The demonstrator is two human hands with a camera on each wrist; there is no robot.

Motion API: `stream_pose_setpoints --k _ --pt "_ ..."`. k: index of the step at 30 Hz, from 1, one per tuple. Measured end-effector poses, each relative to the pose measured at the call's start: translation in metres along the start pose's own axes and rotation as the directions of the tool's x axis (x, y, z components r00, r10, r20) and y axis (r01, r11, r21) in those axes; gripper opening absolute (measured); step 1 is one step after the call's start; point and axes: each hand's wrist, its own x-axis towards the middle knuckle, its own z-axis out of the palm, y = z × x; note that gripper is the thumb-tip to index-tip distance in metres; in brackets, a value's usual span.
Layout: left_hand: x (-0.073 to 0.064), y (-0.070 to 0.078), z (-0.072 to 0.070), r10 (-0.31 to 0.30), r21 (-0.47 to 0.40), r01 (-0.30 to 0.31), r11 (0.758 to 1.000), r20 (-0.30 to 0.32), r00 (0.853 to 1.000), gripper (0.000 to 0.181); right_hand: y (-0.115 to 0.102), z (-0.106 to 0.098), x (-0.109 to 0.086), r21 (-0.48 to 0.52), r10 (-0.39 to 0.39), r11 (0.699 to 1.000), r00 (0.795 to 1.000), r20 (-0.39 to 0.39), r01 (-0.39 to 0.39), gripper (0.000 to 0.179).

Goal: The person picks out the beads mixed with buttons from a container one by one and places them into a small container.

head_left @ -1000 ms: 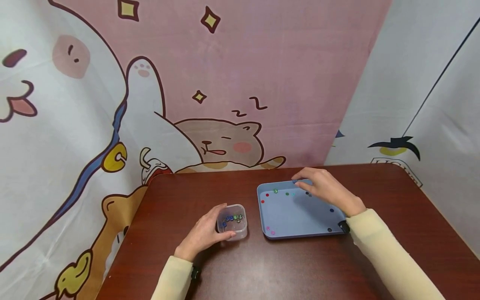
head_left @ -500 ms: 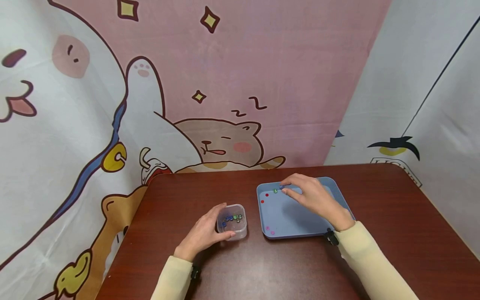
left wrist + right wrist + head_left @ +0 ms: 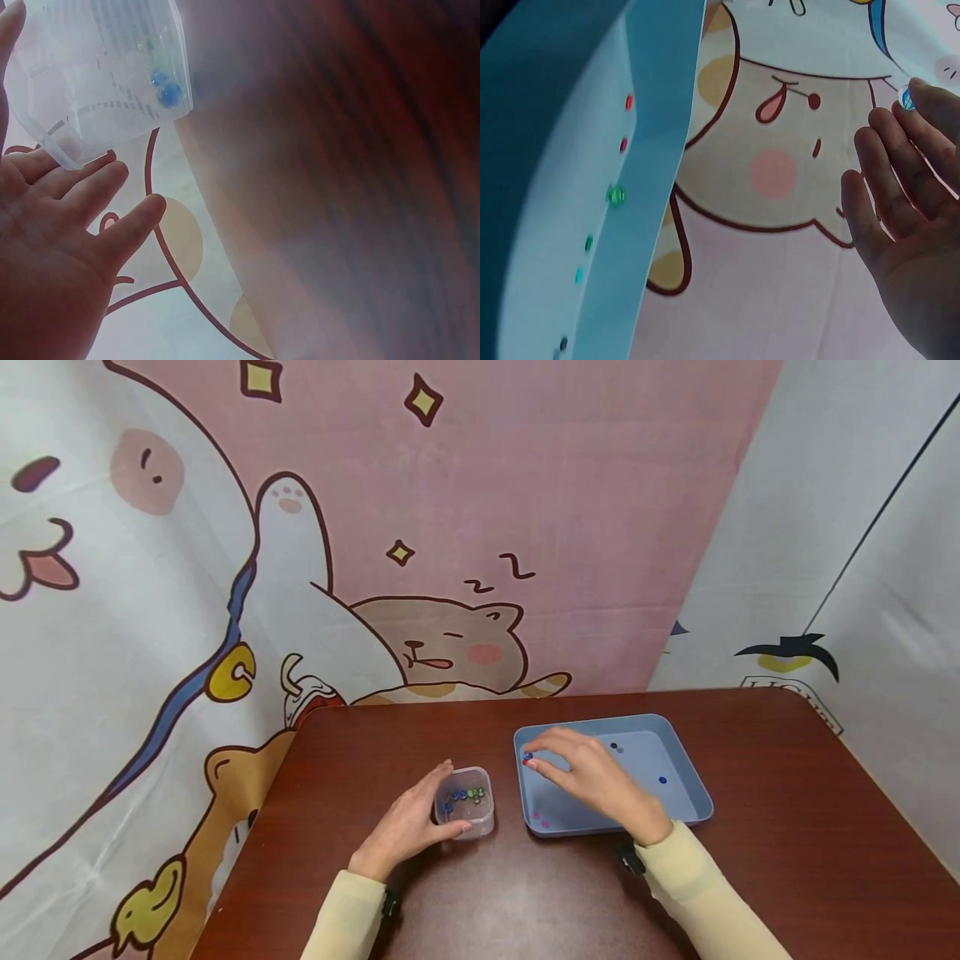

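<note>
My left hand (image 3: 405, 822) grips a small clear plastic box (image 3: 483, 818) on the table, thumb on the near side and fingers on the far side. Several blue and green marbles (image 3: 462, 795) lie inside; the left wrist view shows blue marbles (image 3: 169, 94) through its wall. Over the left part of a blue tray (image 3: 630, 822), my right hand (image 3: 592, 777) pinches a clear marble with a blue swirl (image 3: 906, 97) between thumb and index finger. A green marble (image 3: 615, 196) lies in the tray, hidden behind the right hand in the head view.
Small flat coloured pieces are scattered in the tray: pink pieces (image 3: 536, 816) near its front left corner, a dark blue piece (image 3: 663, 780) at right, red pieces (image 3: 624, 144) along one side. The brown table (image 3: 525, 893) ends at a cartoon-printed cloth (image 3: 600, 527).
My right hand has moved left and toward me from the tray's far edge, carrying the blue-swirl marble. My left hand and the plastic box stay in place.
</note>
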Motion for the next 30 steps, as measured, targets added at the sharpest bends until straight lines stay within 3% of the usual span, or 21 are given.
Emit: stream_pose_setpoints --k 14,30 --pt "0.002 -0.002 0.000 0.012 -0.032 -0.013 0.999 -0.010 1.000 0.096 -0.021 0.043 0.007 0.034 -0.054 0.998 0.997 0.046 0.053 0.021" --pt "0.002 -0.004 0.001 0.024 -0.030 -0.024 0.999 -0.011 1.000 0.097 -0.018 0.077 0.010 -0.022 -0.159 0.987 0.983 0.095 0.161 0.016"
